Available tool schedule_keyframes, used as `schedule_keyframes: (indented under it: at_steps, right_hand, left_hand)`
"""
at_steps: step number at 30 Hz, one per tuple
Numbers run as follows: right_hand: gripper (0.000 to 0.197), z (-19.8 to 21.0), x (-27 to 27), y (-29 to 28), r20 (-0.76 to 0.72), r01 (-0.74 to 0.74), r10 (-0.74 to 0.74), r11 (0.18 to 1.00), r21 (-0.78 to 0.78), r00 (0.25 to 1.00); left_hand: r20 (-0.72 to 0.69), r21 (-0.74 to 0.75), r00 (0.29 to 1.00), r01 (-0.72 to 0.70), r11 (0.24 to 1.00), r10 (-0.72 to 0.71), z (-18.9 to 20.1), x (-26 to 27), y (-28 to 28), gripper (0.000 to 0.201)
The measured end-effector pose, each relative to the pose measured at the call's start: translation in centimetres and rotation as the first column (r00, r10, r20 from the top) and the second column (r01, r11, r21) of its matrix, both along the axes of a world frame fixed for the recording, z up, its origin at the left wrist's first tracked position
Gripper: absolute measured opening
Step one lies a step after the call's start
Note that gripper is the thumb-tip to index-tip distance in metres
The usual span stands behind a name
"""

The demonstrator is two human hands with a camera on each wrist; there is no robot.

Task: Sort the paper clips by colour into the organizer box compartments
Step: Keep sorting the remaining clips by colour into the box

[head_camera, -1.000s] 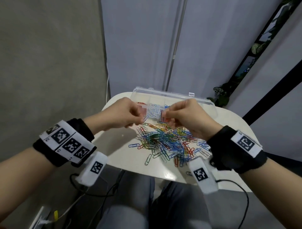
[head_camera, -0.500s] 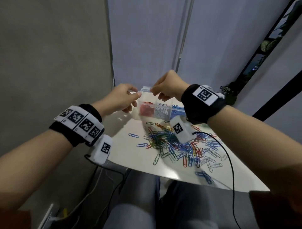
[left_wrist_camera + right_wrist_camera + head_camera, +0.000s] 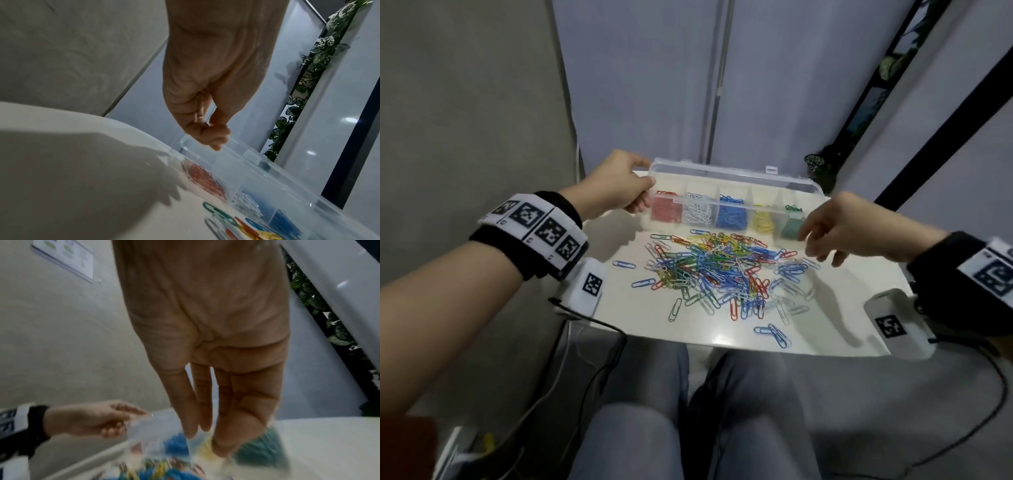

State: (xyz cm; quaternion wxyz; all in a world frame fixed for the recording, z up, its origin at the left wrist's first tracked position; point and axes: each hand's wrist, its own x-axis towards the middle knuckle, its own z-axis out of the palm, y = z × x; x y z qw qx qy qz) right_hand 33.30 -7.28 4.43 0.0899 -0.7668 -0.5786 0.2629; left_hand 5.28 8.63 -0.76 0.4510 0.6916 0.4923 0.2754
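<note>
Left hand (image 3: 616, 186) pinches the box (image 3: 726, 205) at its left end, on the bench (image 3: 709, 329). Right hand (image 3: 832, 226) hangs spread beside the right end. Clips (image 3: 719, 270) piled in front.

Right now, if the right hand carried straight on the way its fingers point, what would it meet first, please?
Most likely the green end of the organizer box: the right hand is open, fingers aimed there. Whether they already touch is unclear.

A white table (image 3: 726, 329) stands against a grey wall (image 3: 465, 102) and pale panels (image 3: 784, 85), with a black frame (image 3: 941, 113) and leafy plant (image 3: 822, 164) at right.
</note>
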Motion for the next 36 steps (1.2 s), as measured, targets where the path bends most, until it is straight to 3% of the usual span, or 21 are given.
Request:
schedule_keyframes:
  at_steps: [4, 6, 12, 17, 21, 26, 29, 33, 36]
  right_hand:
    - [0.037, -2.7, 0.8, -0.2, 0.288, 0.035, -0.001, 0.993, -0.112, 0.958]
    - [0.035, -3.1, 0.1, -0.3, 0.339, 0.023, 0.036, 0.986, -0.166, 0.940]
    - [0.028, -3.4, -4.5, 0.9, 0.328, -0.187, 0.232, 0.969, -0.162, 0.916]
    - [0.039, -3.1, -6.4, 2.4, 0.133, -0.264, 0.261, 0.965, 0.006, 0.956]
    - [0.045, -3.0, -6.6, 3.4, 0.196, -0.288, 0.268, 0.954, 0.085, 0.943]
    - [0.053, -3.1, -7.5, 4.1, 0.209, -0.365, 0.351, 0.930, 0.033, 0.913]
    - [0.040, -3.9, -7.7, 4.9, 0.278, -0.388, 0.366, 0.921, 0.027, 0.888]
    - [0.011, -4.6, -7.7, 5.7, 0.211, -0.338, 0.310, 0.934, 0.114, 0.927]
    - [0.009, -4.2, -7.1, 6.2, 0.157, -0.291, 0.263, 0.935, 0.203, 0.952]
  left_hand:
    - [0.006, -0.008, 1.000, -0.016, 1.000, 0.016, 0.0, 0.1, -0.1, 0.044]
    - [0.008, -0.015, 1.000, -0.017, 1.000, 0.018, 0.0, 0.2, -0.2, 0.042]
    - [0.008, -0.041, 0.999, -0.038, 0.998, 0.039, 0.1, 0.4, -0.1, 0.047]
    - [-0.016, -0.037, 0.999, -0.040, 0.999, 0.039, 0.3, 0.4, 0.2, 0.047]
    - [-0.036, -0.041, 0.999, -0.036, 0.999, 0.035, 0.2, 0.3, 0.5, 0.047]
    - [-0.060, -0.029, 0.998, -0.033, 0.999, 0.031, 0.2, 0.2, 0.8, 0.043]
    - [-0.079, -0.009, 0.997, -0.020, 1.000, 0.020, 0.2, 0.1, 1.0, 0.041]
    - [-0.107, 0.034, 0.994, -0.011, 0.999, 0.014, 0.1, -0.1, 1.3, 0.039]
    - [-0.142, 0.094, 0.990, 0.005, 0.996, 0.009, -0.2, -0.4, 1.8, 0.035]
